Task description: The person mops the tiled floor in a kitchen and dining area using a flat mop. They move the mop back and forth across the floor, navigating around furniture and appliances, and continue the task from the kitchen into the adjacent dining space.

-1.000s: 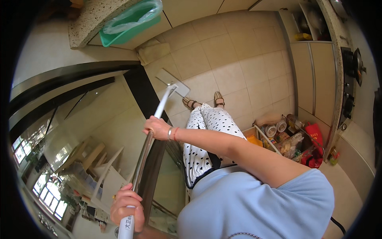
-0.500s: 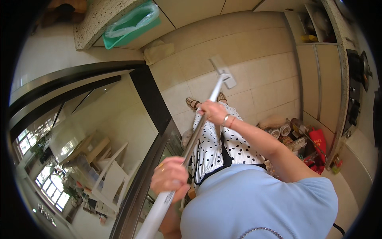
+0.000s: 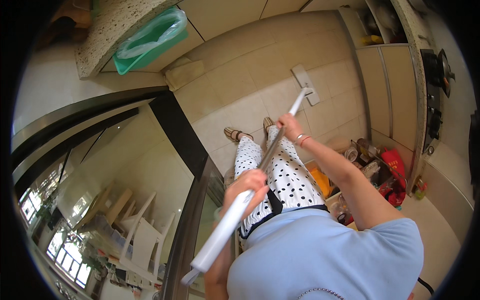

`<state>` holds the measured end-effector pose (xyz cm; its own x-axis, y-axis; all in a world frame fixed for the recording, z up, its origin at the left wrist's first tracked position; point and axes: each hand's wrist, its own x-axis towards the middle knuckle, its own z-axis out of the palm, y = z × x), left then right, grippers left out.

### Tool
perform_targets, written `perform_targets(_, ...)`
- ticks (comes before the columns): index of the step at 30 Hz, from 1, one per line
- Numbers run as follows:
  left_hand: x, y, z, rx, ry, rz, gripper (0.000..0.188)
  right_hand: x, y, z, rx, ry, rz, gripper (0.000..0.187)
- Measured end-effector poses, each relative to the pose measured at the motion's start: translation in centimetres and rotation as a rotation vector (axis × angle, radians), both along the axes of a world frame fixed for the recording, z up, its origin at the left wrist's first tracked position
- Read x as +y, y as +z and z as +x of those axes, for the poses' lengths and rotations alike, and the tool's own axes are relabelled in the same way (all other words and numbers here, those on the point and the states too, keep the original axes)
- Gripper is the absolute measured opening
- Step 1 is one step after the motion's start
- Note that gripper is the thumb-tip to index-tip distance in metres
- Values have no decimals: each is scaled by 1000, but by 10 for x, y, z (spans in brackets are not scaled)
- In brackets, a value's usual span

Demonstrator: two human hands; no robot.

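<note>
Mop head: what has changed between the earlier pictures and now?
The mop head swung across the floor, from left of the sandals to ahead and right of them. The left hand and right hand moved rightward with the pole, both keeping hold. The sandals, green bin and cloth stayed put.

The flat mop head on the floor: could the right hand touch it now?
Probably not: the right hand grips the mop pole, while the mop head rests on the floor at its far end; nothing else seems in between.

left grip (image 3: 246,189) round mop handle (image 3: 222,232) | right grip (image 3: 289,126) lower | mop head (image 3: 302,77) on floor (image 3: 240,82)
</note>
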<state>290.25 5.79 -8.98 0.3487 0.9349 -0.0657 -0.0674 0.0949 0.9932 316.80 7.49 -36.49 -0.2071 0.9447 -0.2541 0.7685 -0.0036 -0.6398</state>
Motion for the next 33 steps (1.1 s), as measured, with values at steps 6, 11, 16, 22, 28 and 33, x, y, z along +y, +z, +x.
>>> perform_targets(6,-6,94,-104,245,190,33,15,5,60,-171,278,-21,16,6)
perform_targets(11,-29,157,-132,507,188,126,14,1,103,-275,489,44,71,6)
perform_targets(16,-35,168,-116,634,148,199,15,4,116,-292,533,259,-127,6)
perform_targets(22,-33,146,-87,434,212,294,21,22,123,-238,380,436,-183,21)
perform_targets(28,-26,108,-20,177,146,281,23,14,122,-109,158,244,-178,21)
perform_targets(33,-4,47,48,-20,40,261,26,-1,72,3,-6,23,-72,12)
